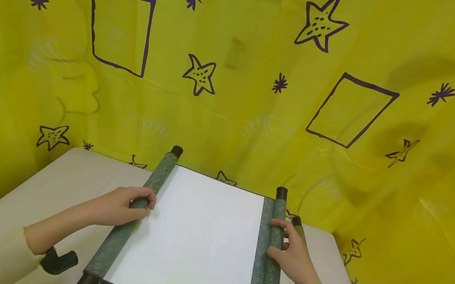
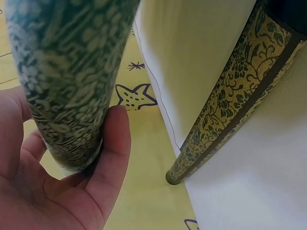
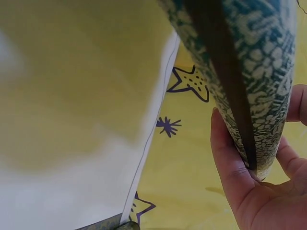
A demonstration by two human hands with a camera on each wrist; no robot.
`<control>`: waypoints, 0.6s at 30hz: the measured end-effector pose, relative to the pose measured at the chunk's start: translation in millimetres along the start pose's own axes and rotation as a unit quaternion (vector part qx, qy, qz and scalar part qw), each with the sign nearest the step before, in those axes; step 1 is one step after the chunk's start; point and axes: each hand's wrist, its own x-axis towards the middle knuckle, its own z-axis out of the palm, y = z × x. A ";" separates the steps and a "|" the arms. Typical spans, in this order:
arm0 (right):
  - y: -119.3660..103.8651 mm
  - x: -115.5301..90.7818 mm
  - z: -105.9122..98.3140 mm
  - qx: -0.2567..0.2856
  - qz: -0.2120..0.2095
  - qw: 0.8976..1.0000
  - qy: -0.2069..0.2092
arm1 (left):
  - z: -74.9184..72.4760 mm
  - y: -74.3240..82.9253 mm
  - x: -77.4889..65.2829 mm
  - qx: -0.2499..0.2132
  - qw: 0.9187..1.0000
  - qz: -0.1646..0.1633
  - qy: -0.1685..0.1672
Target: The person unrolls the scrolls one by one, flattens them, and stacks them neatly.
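A hanging scroll [image 1: 200,240] with a blank white face stretches between two green floral-patterned rolls in the head view. My left hand [image 1: 124,205] curls round the left roll [image 1: 119,243], gripping it about midway. On the other side, my right hand [image 1: 292,255] holds the right roll [image 1: 272,274] between thumb and fingers. Dark knobs cap the rolls' visible ends. The left wrist view has the green roll [image 2: 72,72] sitting in the fingers and palm. Seen from the right wrist, fingers wrap the other green roll [image 3: 264,62], which bears a brown stripe.
A second scroll with a gold-and-dark floral roll [image 2: 230,100] lies beneath the held one; its dark-tipped end [image 1: 296,221] shows at right. The pale table [image 1: 51,185] meets a yellow cloth [image 1: 231,113] drawn with stars and frames. A black device [image 1: 58,261] sits by my left wrist.
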 end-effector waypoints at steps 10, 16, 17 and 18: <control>4.4 0.3 -3.6 -0.006 0.004 1.000 0.000 | -2.9 -1.5 -2.9 -0.002 1.000 0.007 -0.007; 2.0 -1.4 -5.1 -0.013 0.004 1.000 0.000 | -5.5 -1.9 -3.8 0.002 1.000 -0.004 -0.009; 2.0 -1.5 -5.6 -0.016 0.004 1.000 -0.001 | -5.9 -2.1 -4.0 0.003 1.000 -0.005 -0.010; 2.2 -1.4 -6.0 -0.018 0.005 1.000 -0.002 | -6.3 -2.4 -4.1 0.002 1.000 -0.006 -0.011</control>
